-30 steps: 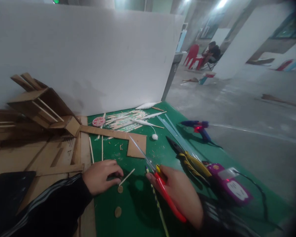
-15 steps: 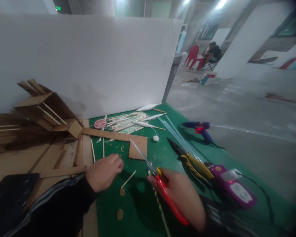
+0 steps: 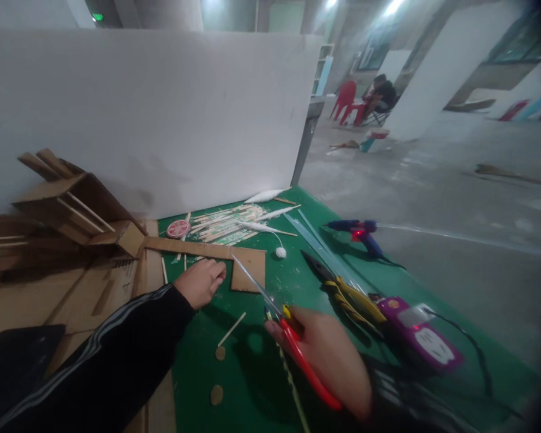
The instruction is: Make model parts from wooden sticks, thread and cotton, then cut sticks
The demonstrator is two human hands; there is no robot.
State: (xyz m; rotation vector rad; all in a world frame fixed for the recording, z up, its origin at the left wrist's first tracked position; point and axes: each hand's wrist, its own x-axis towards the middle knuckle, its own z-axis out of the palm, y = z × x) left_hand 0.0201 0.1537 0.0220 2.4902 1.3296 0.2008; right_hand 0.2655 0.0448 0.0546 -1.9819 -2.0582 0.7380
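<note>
My right hand (image 3: 333, 355) is closed around scissors (image 3: 306, 367) with red handles; their long blade points away over a cardboard strip's square end (image 3: 250, 270). A thin patterned stick, perhaps a pencil (image 3: 291, 379), is held in the same hand and slants toward me. My left hand (image 3: 201, 282) is curled, fingers together, just left of the square cardboard end. Its fingertips are hidden, so I cannot make out whether anything is in them. Between the hands lies a short wooden stick (image 3: 232, 329), with a round brown disc (image 3: 220, 353) at its near end.
Several wooden sticks (image 3: 220, 225) and a red round tin (image 3: 178, 228) lie at the back. On the right are pliers (image 3: 347, 294), a glue gun (image 3: 356, 231) and a purple power strip (image 3: 421, 337). A cardboard model (image 3: 81, 204) stands left. A person (image 3: 381, 96) sits far off.
My left hand has moved forward and slightly right, toward the cardboard strip. My right hand keeps its hold on the scissors. The whole view has shifted slightly.
</note>
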